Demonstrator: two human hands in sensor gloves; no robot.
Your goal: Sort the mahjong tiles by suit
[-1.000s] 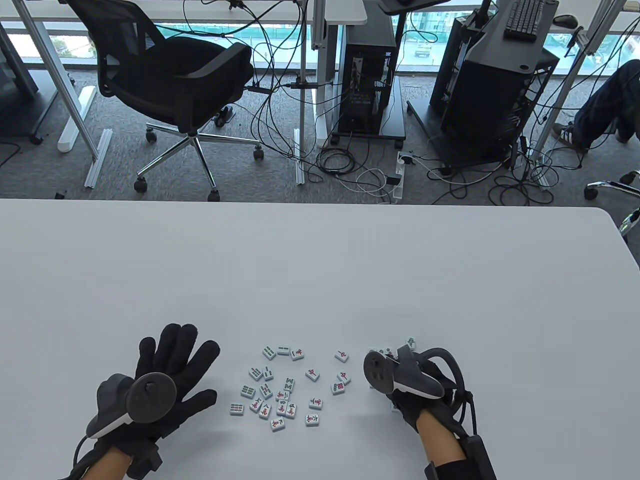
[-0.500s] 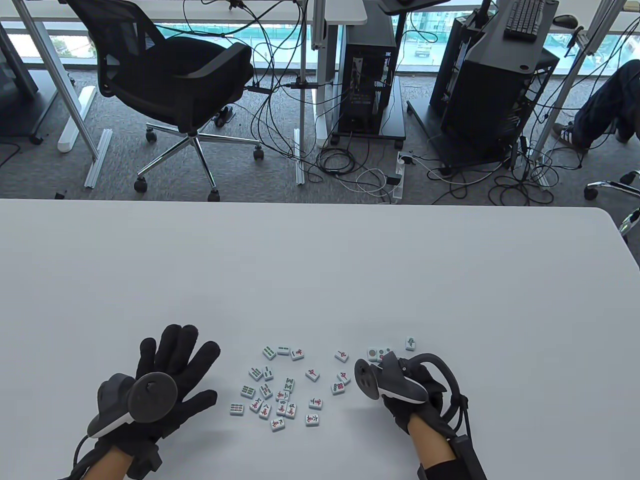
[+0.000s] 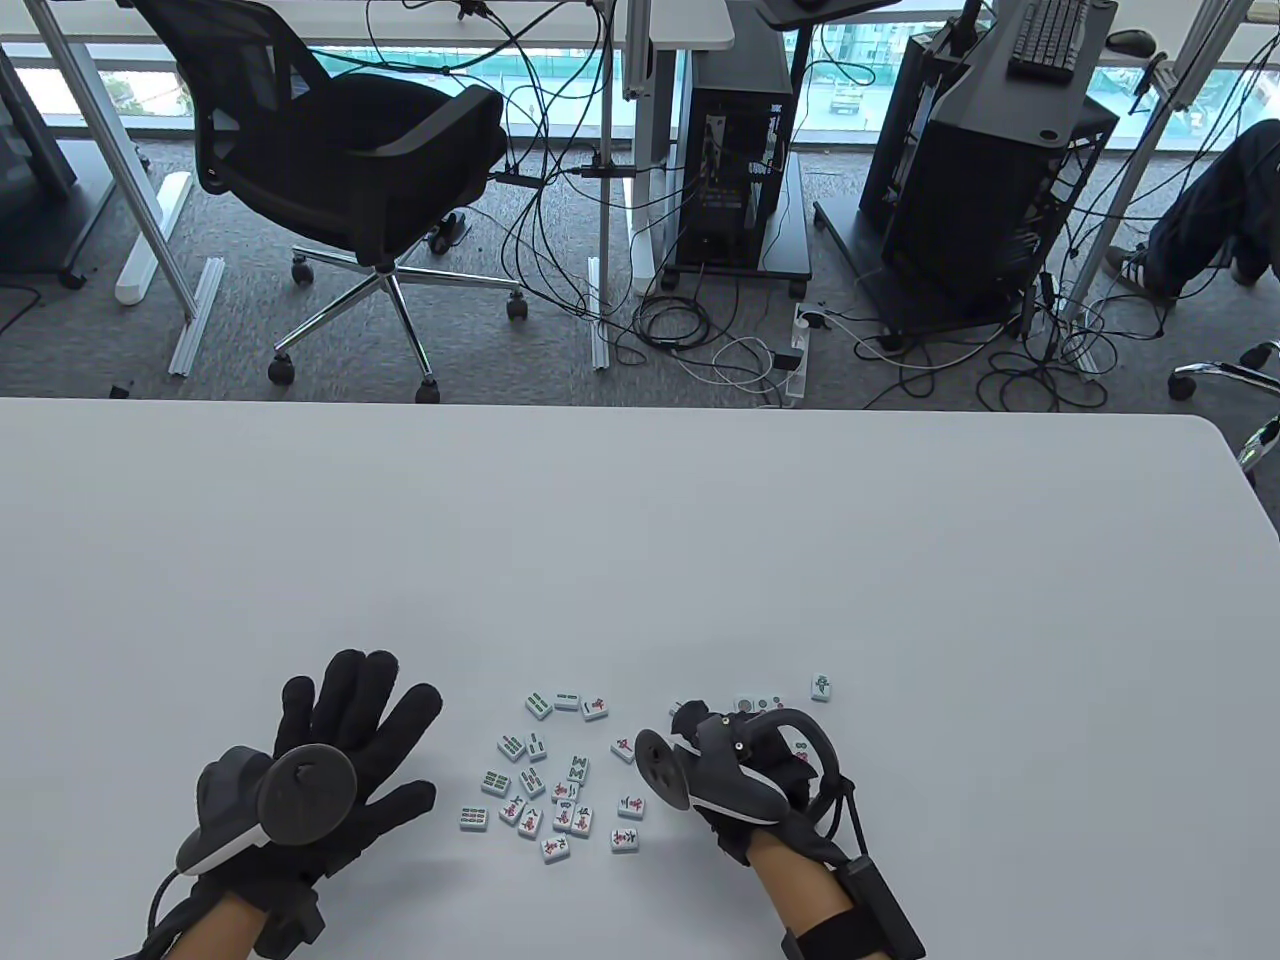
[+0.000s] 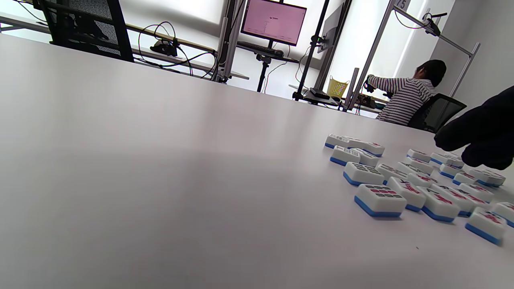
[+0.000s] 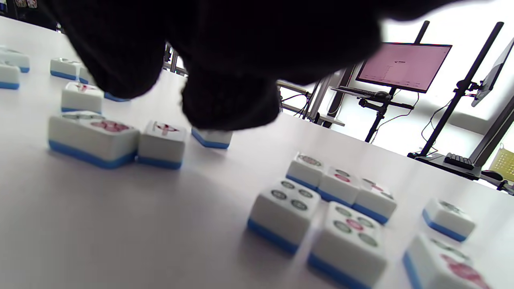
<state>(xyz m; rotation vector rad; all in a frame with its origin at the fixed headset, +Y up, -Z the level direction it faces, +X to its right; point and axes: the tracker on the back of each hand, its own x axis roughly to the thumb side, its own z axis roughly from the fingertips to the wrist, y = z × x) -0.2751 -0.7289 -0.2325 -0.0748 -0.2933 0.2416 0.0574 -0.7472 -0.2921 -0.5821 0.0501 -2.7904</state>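
Several white, blue-backed mahjong tiles [image 3: 560, 790] lie face up in a loose cluster near the table's front edge; the left wrist view shows them low on the right [image 4: 401, 184]. A few dot tiles [image 3: 755, 704] sit in a small group to the right, close up in the right wrist view [image 5: 321, 192]. One tile [image 3: 821, 687] lies alone beyond them. My left hand [image 3: 350, 720] lies flat with fingers spread, left of the cluster. My right hand [image 3: 683, 714] reaches over the cluster's right side, its fingertip [image 5: 229, 100] on top of one tile [image 5: 211, 138]. The tracker hides the fingers from above.
The white table [image 3: 640, 540] stretches bare beyond the tiles. Past its far edge stand an office chair [image 3: 350, 170], computer towers and floor cables. A person sits at a desk far off [image 4: 405, 100].
My right hand has moved left, from the dot tiles at the right to the cluster's right side. The dot tiles it covered now show. The left hand has stayed put.
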